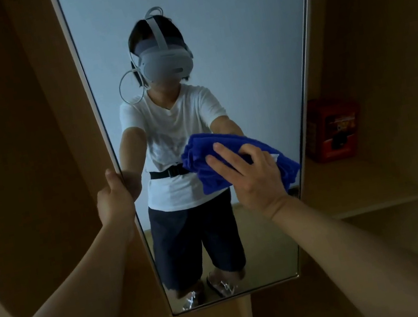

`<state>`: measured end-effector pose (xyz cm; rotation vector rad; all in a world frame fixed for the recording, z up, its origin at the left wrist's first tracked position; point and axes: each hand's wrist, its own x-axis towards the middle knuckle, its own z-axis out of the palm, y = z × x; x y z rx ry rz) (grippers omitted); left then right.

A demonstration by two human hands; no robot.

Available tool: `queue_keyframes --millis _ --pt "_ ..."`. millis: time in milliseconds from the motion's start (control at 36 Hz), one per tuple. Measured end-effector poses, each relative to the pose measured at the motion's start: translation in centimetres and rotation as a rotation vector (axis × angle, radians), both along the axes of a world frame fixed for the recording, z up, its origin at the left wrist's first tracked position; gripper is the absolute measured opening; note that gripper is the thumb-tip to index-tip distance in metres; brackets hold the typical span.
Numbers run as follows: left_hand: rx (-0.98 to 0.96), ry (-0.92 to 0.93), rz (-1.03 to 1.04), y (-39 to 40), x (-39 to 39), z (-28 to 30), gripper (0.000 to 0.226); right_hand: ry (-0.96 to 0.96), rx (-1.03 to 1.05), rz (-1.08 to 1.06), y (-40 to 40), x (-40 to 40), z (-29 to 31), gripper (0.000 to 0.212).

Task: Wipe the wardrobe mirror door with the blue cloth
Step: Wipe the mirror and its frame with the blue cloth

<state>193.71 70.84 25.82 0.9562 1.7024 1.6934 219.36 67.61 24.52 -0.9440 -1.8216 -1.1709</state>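
Observation:
The tall wardrobe mirror door [237, 41] fills the middle of the view, framed in pale trim and reflecting a person in a white shirt and a headset. My right hand [250, 176] presses a bunched blue cloth [201, 154] flat against the glass at the right side, about mid-height, with the fingers spread and fairly straight over it. My left hand [114, 197] grips the door's left edge at the same height, fingers curled round the frame.
Brown wardrobe panels stand on both sides of the door. At the right an open shelf [361, 187] carries a red box [333, 131] close to the mirror's right edge. The door's bottom edge hangs near the lower middle.

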Motion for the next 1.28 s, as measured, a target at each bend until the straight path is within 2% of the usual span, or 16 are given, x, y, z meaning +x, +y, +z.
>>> queue_keyframes --millis 56,222,361,444,611,750,833,917,1000,1194,1278 --pt "0.012 -0.001 0.016 -0.1 0.1 -0.1 0.062 -0.026 -0.008 -0.002 -0.1 0.1 -1.4 0.056" --pt "0.033 0.017 0.038 -0.4 0.6 -0.1 0.061 -0.210 -0.135 -0.018 -1.4 2.0 -6.2 0.047" --pt "0.030 0.025 0.041 -0.8 0.8 -0.3 0.064 -0.318 -0.110 -0.037 -1.6 3.3 -5.0 0.047" --pt "0.029 0.054 0.055 -1.0 0.8 -0.4 0.067 -0.138 -0.079 -0.091 -1.5 3.9 -2.6 0.045" --pt "0.027 0.124 0.062 -1.4 1.0 -0.2 0.072 0.284 -0.109 -0.165 -1.7 4.9 1.6 0.059" --pt "0.025 0.149 0.077 -1.1 0.8 -0.4 0.066 0.522 -0.171 -0.248 -2.1 3.3 -0.5 0.052" --pt "0.037 0.149 0.073 -0.8 0.8 -0.6 0.070 0.686 -0.268 -0.293 -2.5 3.1 -3.9 0.062" --pt "0.037 0.146 0.076 -0.7 0.8 -0.6 0.069 0.739 -0.376 -0.343 -3.1 3.5 -6.7 0.078" --pt "0.034 0.152 0.065 -0.8 0.7 -0.5 0.072 0.732 -0.385 -0.356 -3.1 4.1 -6.7 0.080" --pt "0.059 0.182 0.064 -1.6 1.1 -0.9 0.070 0.793 -0.228 -0.304 -2.0 4.0 -2.2 0.058" --pt "0.049 0.194 0.071 -1.9 1.1 -1.5 0.068 0.831 -0.180 -0.309 -1.4 3.5 -1.4 0.057"
